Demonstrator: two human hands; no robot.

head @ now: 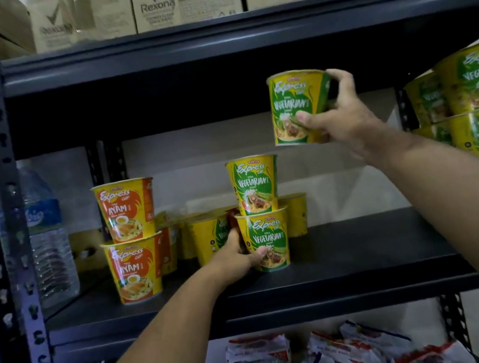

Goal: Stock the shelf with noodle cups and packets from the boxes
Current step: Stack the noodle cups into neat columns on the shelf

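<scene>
The dark shelf [357,256] carries a two-high vegetarian stack [259,213] at centre. At two o'clock the right hand [346,121] clamps a vegetarian cup [298,107]; at six the left hand [233,262] grips the bottom cup [266,242]. An off-centre landing could topple the stack.

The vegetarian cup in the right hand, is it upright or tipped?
Roughly upright, leaning slightly. The vegetarian cup has its rim on top and its label reads right way up; the right hand grips its side, in the air above the shelf.
</scene>
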